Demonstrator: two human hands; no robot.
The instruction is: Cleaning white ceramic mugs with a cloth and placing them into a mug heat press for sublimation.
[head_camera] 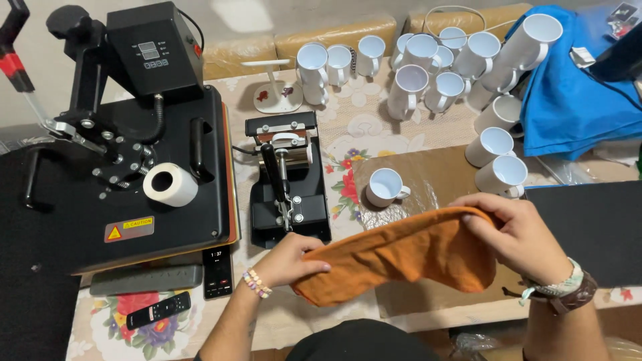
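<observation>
From the head camera, both forearms reached forward over the table (314, 327). The left hand (289, 259) pinched one end of an orange cloth (401, 257), thumb on top. The right hand (518, 234), wrist bent, gripped the other end, fingers curled over it. The cloth hung stretched between them, just below a white mug (384, 187).

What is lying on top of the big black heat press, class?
A white roll of tape lies on the big black heat press, beside a yellow warning sticker and a black handle. The plate underneath the closed top is covered.
</observation>
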